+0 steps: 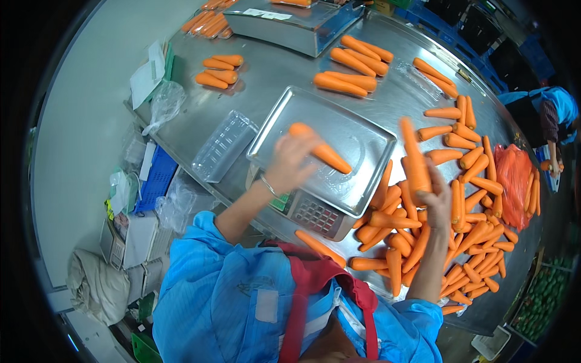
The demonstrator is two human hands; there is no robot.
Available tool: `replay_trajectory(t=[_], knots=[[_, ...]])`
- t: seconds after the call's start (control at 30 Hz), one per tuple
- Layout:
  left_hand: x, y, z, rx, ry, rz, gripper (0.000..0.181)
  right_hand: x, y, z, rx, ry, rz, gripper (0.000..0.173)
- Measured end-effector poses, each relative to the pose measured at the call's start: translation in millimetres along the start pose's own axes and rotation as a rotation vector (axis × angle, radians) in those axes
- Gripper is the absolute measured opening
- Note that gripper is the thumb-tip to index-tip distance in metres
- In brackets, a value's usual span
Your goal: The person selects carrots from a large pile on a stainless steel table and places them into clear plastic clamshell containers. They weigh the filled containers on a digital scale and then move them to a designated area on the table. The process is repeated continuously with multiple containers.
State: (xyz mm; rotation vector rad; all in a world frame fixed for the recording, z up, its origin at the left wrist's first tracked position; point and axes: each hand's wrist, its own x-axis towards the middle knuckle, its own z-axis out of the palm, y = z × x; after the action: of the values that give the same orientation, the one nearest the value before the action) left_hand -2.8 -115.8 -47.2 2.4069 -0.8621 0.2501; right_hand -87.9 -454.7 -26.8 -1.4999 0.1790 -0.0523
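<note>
My left hand (292,159), blurred, lies across the middle of a carrot (333,159) on the scale's steel pan (367,131). Whether its fingers grip that carrot is unclear. In my right hand (438,199) a large carrot (414,159) is held near its thick end, tilted upward above the loose carrots (395,221) right of the pan. The digital scale (317,215) shows its keypad below the pan, partly behind my left wrist. An open clear plastic tray (224,145) sits left of the pan.
Carrots in groups (354,63) rest beyond the pan, with smaller ones (220,71) farther left. A metal machine (295,22) stands at the back of the steel table (272,68). A red plastic bag (512,181) lies at right. Another person (544,113) is beyond the table's right edge.
</note>
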Motion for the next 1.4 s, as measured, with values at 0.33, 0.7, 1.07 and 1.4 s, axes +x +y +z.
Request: replay_trajectory(t=[0.33,0.7,1.07,1.4], knots=[[-57,-62,-73,-0.06,0.352,-0.274,0.043,9,46,138,-0.999,-0.163,-0.572,0.044],[-108,-82,-130,-0.048,0.592,-0.429,0.044,-130,79,24,-0.333,0.416,0.093,0.018],[3,-58,-41,-0.044,-0.055,0.144,0.045,-44,55,131,-0.801,0.234,-0.332,0.051],[61,-80,32,0.016,-0.315,0.357,0.034,-64,42,104,-0.537,0.404,-0.349,0.045]])
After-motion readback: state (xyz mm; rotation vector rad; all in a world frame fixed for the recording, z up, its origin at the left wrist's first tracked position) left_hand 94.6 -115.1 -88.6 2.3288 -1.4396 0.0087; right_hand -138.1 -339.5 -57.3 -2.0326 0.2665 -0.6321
